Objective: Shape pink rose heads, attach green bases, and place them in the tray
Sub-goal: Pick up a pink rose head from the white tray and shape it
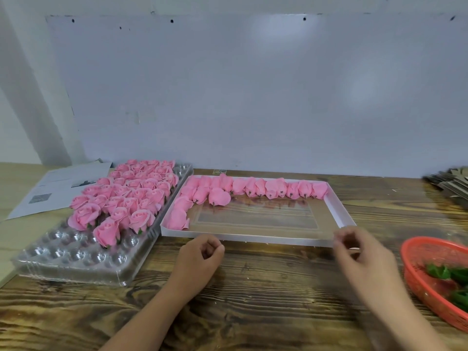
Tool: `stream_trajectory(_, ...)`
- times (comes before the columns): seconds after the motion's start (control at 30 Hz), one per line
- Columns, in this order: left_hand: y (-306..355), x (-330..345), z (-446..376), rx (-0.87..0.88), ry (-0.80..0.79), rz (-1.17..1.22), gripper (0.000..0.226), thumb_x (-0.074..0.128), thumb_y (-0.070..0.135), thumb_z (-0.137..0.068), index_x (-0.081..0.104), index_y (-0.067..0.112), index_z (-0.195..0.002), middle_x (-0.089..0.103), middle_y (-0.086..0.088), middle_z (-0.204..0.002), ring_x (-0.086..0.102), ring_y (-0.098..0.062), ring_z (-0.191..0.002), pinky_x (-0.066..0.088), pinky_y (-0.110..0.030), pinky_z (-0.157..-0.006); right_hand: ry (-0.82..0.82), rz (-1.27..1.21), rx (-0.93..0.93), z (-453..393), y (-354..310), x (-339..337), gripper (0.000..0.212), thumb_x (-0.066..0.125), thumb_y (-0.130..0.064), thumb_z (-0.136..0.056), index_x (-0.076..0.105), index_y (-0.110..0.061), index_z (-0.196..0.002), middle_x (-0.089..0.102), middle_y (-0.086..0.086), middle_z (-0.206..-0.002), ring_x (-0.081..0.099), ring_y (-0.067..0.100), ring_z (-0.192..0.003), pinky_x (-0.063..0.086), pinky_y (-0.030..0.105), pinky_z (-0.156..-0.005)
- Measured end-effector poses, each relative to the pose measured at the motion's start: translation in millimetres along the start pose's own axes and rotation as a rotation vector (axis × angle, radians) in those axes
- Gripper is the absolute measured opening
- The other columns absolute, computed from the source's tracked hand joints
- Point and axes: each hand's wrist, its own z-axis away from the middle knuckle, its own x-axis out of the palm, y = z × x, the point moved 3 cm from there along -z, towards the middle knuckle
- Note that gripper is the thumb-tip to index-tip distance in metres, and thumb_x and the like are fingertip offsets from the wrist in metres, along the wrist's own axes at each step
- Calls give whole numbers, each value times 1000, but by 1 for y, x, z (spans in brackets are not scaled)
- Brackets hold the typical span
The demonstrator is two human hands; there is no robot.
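Note:
A white shallow tray [336, 211] lies at the middle of the table. Unshaped pink rose heads [253, 187] lie along its back wall and down its left side. To the left, a clear plastic blister tray [76, 259] holds several finished pink roses [131, 196] with green bases. Green bases [440, 272] lie in a red basket [417, 272] at the right. My left hand [202, 257] rests on the table just before the white tray's front rim, fingers curled, nothing in it. My right hand [362, 254] is blurred at the tray's front right corner, and its grip is unclear.
Printed paper sheets [55, 191] lie at the back left beside the blister tray. A stack of flat cardboard pieces [450, 186] sits at the far right. A white wall panel stands right behind the table. Bare wooden tabletop [253, 300] stretches in front of the trays.

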Motion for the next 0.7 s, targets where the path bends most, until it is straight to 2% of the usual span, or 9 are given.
stream_trajectory(0.07,-1,0,-1,-18,-7,18,18,69,16,-93,68,25,-78,65,11,-65,58,-2,-60,46,-14,-58,52,182,-8,-15,16,-31,23,70,-10,-84,60,-30,-90,63,-18,-80,61,7,-71,43,25,-69)
stream_trajectory(0.13,0,2,-1,-17,-28,19,17,70,18,-93,68,26,-78,65,10,-65,57,-3,-60,45,-14,-57,102,310,50,-31,40,-59,20,69,-16,-84,60,-30,-94,62,-15,-80,60,13,-73,43,31,-74)
stream_trajectory(0.27,2,5,0,6,-43,-17,16,70,20,-93,67,27,-79,65,11,-67,56,-3,-60,46,-15,-58,4,379,225,-56,82,-88,17,68,-21,-84,61,-31,-96,67,-10,-86,68,24,-86,50,32,-66)
stream_trajectory(0.4,2,8,0,22,-74,-91,15,69,26,-93,65,32,-80,64,17,-71,57,-3,-65,46,-17,-59,4,382,251,-76,82,-80,15,71,-17,-80,63,-29,-84,68,-7,-80,67,27,-80,49,36,-73)
stream_trajectory(0.47,1,8,0,20,-79,-97,14,69,27,-93,65,32,-81,64,17,-71,58,-4,-66,47,-17,-60,21,323,255,-90,71,-66,12,70,-17,-80,64,-27,-79,69,-9,-76,67,26,-77,48,39,-76)
stream_trajectory(0.57,2,7,-1,19,-64,-87,15,69,26,-93,64,31,-80,62,16,-67,56,-4,-63,45,-16,-58,-2,59,308,-115,56,-34,9,67,-9,-82,69,-16,-77,72,2,-70,71,31,-78,56,48,-82)
stream_trajectory(0.63,2,7,-1,25,-66,-100,15,69,26,-93,64,31,-80,62,14,-67,55,-3,-62,45,-15,-59,-44,-88,375,-130,49,-9,8,67,-5,-85,70,-11,-79,72,8,-76,73,32,-83,57,54,-89)
stream_trajectory(0.7,3,8,1,36,-91,-139,14,68,28,-94,63,33,-82,63,12,-74,56,-3,-63,45,-15,-60,-77,-133,410,-143,44,17,6,67,-5,-84,70,-8,-80,72,13,-81,73,34,-87,56,54,-92)
